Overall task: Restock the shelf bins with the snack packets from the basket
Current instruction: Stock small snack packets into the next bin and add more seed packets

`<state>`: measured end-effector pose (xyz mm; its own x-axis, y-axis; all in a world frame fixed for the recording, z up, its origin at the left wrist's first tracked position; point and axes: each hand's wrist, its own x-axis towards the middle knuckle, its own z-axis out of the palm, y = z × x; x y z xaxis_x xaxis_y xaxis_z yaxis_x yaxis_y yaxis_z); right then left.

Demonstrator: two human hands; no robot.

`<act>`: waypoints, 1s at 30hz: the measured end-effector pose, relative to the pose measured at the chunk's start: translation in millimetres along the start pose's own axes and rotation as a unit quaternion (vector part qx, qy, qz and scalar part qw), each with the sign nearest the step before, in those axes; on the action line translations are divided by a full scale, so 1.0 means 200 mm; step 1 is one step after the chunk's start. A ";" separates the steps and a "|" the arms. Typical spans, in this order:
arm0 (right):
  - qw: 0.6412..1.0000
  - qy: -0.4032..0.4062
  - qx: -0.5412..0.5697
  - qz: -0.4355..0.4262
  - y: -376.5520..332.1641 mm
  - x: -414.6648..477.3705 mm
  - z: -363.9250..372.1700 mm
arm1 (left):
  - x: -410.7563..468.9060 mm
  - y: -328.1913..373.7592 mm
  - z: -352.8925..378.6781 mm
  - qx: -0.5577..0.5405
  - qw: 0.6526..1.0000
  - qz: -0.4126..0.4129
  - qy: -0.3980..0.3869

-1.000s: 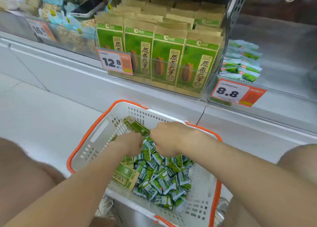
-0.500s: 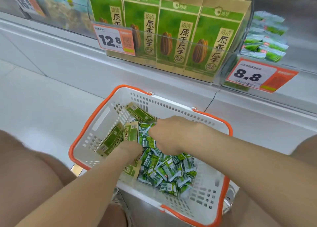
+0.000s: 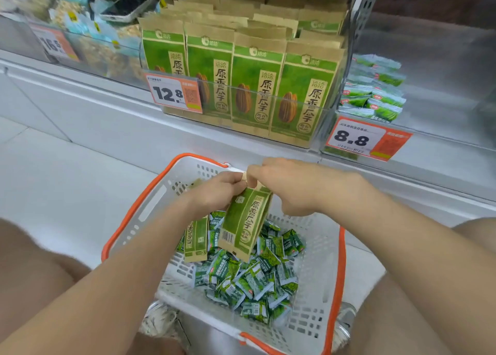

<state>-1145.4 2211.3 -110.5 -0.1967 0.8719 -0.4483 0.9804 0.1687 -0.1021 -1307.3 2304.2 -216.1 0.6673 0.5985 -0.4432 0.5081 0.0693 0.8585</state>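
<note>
The shelf (image 3: 107,118) runs across the top, with the basket (image 3: 314,269) on the floor below at 6 o'clock. The bin of tall packets (image 3: 241,67) at 12 o'clock looks nearly full, and its clear front wall (image 3: 268,108) must be lifted over. A moment ago both hands were down in the basket. Now the left hand (image 3: 214,191) and right hand (image 3: 290,185), close together, pinch the top of one tall packet (image 3: 247,220), which hangs over the basket, ready to go up. Many small packets (image 3: 255,279) wait below.
</note>
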 end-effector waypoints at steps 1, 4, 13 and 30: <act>1.000 0.008 0.009 -0.006 0.02 -0.02 -0.01 | -0.02 0.04 0.01 -0.043 0.999 -0.002 0.010; 0.995 0.073 0.043 -0.049 0.06 -0.05 -0.02 | -0.07 0.15 0.02 -0.146 0.989 0.024 0.019; 0.978 0.205 0.047 -0.004 0.12 -0.23 -0.17 | -0.21 0.42 -0.05 -0.012 0.995 0.100 -0.024; 0.738 0.621 0.262 0.040 0.18 -0.37 -0.37 | -0.17 0.59 0.03 0.013 0.885 0.341 0.317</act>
<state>-1094.3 2186.3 -15.1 0.3448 0.6734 0.6539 0.7842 0.1763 -0.5950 -1266.6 2286.7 -101.5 0.3877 0.8220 0.4172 0.1235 -0.4948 0.8602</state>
